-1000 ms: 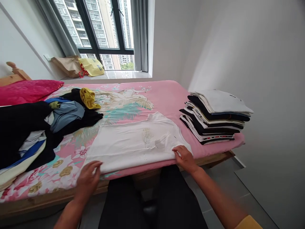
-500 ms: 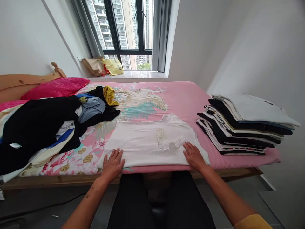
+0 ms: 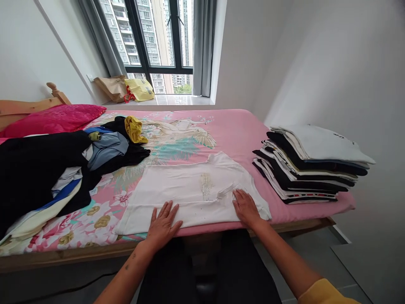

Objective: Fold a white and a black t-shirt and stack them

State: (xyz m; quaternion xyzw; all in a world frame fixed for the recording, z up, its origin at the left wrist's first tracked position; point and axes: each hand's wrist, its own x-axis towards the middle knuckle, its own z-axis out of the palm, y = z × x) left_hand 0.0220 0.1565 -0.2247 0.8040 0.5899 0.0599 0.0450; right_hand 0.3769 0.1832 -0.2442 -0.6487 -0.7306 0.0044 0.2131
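A white T-shirt with a faded print on its front lies spread on the bed, its near side folded over toward the middle. My left hand rests flat on the shirt's near edge, left of centre, fingers apart. On the right, my right hand lies on the cloth beside the collar, fingers stretched out and fairly close together. Neither hand grips anything. The hem end points left and the collar end right.
A tall stack of folded clothes stands at the bed's right end. To the left lies a loose heap of clothes, with a red pillow behind. Paper bags sit on the windowsill. The bed's wooden edge runs along the front.
My left hand has slid to the right along the shirt's near edge. The right hand stays beside the collar. The view has shifted slightly to the right.
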